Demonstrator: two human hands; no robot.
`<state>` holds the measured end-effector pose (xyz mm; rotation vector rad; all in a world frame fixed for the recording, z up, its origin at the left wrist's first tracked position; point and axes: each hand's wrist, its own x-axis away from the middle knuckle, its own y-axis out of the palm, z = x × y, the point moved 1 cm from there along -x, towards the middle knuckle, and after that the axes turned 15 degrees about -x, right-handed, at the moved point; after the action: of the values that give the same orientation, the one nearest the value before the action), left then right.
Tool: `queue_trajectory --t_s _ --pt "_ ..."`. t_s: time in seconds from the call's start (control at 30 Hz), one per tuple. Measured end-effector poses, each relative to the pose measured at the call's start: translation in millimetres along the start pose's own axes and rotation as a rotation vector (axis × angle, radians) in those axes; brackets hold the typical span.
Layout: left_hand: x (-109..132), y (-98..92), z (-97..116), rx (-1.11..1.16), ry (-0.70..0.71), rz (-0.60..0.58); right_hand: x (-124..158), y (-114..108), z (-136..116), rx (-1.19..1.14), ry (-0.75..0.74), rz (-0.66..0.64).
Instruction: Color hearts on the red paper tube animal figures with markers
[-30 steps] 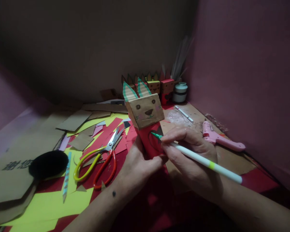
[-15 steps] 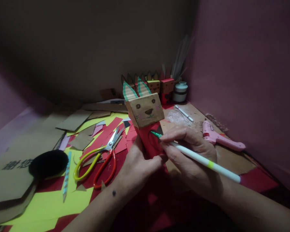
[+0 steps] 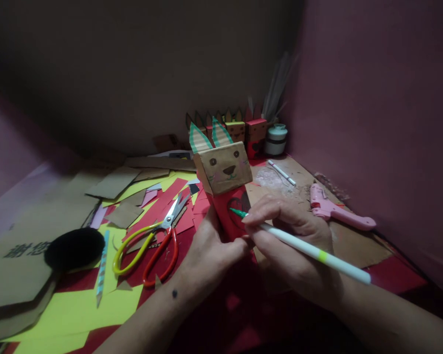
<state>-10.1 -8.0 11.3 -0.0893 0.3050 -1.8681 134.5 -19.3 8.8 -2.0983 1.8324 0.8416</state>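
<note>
Cardboard animal figure (image 3: 227, 169), red-bodied with green-edged ears (image 3: 221, 135), leans in the left hand (image 3: 217, 248), which grips it with the thumb across its lower front. Just beside it, the right hand (image 3: 291, 233) pinches a white marker (image 3: 313, 251), its green tip (image 3: 238, 212) at the heart (image 3: 239, 201) drawn on the red body. Left of the left hand lie scissors (image 3: 169, 222); right of the right hand, a pink glue gun (image 3: 335, 213); beyond both hands stand similar box figures (image 3: 256, 132).
</note>
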Motion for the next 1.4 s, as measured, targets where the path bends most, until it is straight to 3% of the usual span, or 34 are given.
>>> queue_trajectory --t_s 0.27,0.6,1.03,1.4 --pt "2 0.5 2 -0.015 -0.032 0.012 3 -1 2 -0.048 0.071 0.0" --pt "3 2.9 2 0.038 -0.103 0.053 1 0 2 -0.021 0.039 0.027" --pt "1 1.8 -7 0.049 -0.075 0.039 0 -1 2 0.013 -0.009 -0.016" --pt "3 1.1 -5 -0.034 -0.077 0.051 0 -1 0 -0.037 0.056 -0.003"
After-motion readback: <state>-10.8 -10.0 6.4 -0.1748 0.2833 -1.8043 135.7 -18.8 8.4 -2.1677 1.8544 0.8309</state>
